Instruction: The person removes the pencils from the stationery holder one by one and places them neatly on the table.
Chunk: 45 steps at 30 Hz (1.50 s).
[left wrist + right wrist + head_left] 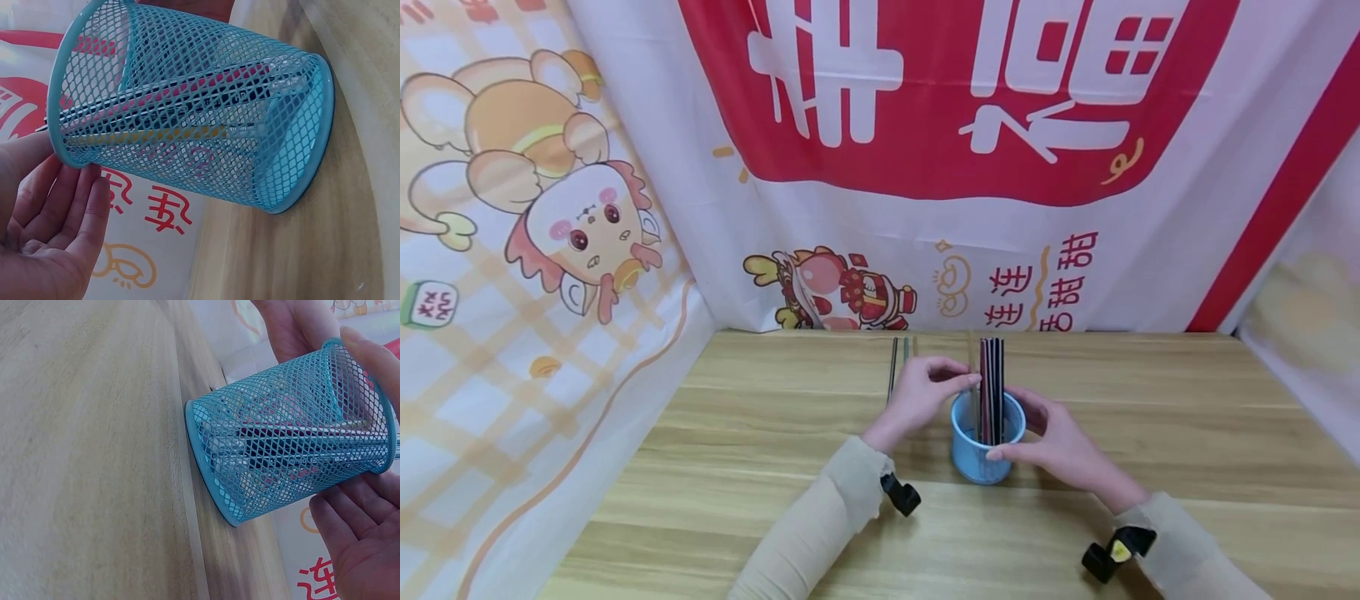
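A blue mesh pen cup [987, 467] stands upright on the table, shown tipped sideways in both wrist views. Several dark pens [992, 375] rise from it, with one pinkish-red barrel among them. Inside the mesh, a yellow pen [175, 135] leans along the side nearest my left hand [921, 392]. That hand pinches the yellow pen between thumb and fingers above the rim. My right hand [1060, 446] grips the cup at its right side, thumb across the near rim and fingers behind. In the right wrist view, its palm [372, 540] shows below the cup.
Several thin pens [892, 367] lie on the wooden table [760, 467] behind my left hand. A white cloth with red print [970, 175] hangs along the table's back edge. Another printed cloth [550, 367] borders the left side. Each wrist carries a black strap-on camera [901, 494].
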Motion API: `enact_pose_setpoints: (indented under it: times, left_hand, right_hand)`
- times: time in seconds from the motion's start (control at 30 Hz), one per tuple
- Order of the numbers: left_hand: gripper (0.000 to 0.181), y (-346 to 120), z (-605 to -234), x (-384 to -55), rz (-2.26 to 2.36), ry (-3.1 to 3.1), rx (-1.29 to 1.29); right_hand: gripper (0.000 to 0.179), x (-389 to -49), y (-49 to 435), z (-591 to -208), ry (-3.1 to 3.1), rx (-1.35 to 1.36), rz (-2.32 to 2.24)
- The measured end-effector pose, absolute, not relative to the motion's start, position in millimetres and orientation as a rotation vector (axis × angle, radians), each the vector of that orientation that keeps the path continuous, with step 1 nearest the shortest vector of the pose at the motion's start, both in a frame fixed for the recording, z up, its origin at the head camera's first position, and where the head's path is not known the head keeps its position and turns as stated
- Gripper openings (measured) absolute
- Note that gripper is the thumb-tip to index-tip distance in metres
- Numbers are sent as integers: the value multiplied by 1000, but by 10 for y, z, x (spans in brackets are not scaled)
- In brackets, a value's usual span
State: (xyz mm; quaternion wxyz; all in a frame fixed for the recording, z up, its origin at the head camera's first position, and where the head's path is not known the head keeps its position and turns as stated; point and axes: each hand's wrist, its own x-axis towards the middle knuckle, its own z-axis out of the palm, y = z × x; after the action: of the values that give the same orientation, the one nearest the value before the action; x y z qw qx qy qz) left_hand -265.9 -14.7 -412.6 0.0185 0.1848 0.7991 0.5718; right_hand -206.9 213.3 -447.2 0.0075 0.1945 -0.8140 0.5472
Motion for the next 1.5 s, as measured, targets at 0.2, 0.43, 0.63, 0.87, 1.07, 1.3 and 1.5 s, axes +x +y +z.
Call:
enact_pose_setpoints:
  times: [0.2,0.43,0.63,0.87,1.07,1.3,1.5]
  left_hand:
    - [23,-173,-4092,-2686,1811,2459,543]
    - [28,-196,-4062,-2676,1987,2315,516]
    - [19,-210,-4017,-2663,2103,2247,531]
    - [18,-237,-3917,-2593,2153,2254,605]
    - [18,-282,-3837,-2592,2186,2259,609]
    - [24,-380,-3754,-2615,2233,2259,565]
    - [33,-485,-3675,-2633,2331,2210,522]
  right_hand:
    - [84,-2073,2138,-4456,-2551,605,1714]
    - [85,-2063,2139,-4471,-2563,588,1708]
    - [85,-2054,2132,-4477,-2564,578,1710]
    - [85,-2056,2129,-4471,-2571,573,1714]
    - [84,-2064,2128,-4471,-2572,565,1699]
    - [84,-2059,2128,-4472,-2565,570,1696]
    - [85,-2050,2120,-4459,-2579,556,1695]
